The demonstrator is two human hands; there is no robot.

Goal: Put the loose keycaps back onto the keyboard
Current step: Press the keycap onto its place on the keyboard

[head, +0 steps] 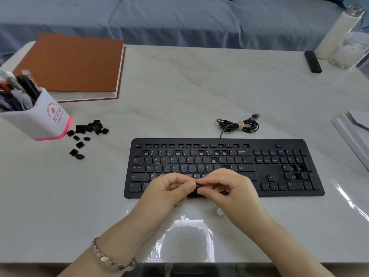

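Note:
A black keyboard lies on the marble table, with several bare key sockets in its function, number and numpad rows. Over its front edge my left hand and my right hand meet, and both pinch one small black keycap between their fingertips. The hands hide the space bar area. Several loose black keycaps lie in a scattered pile at the left, beside the pen holder.
A white pen holder full of pens stands at the left, with a brown notebook behind it. The keyboard's coiled cable lies behind the keyboard. A small white piece sits under my right hand. Bottles and a black remote occupy the far right.

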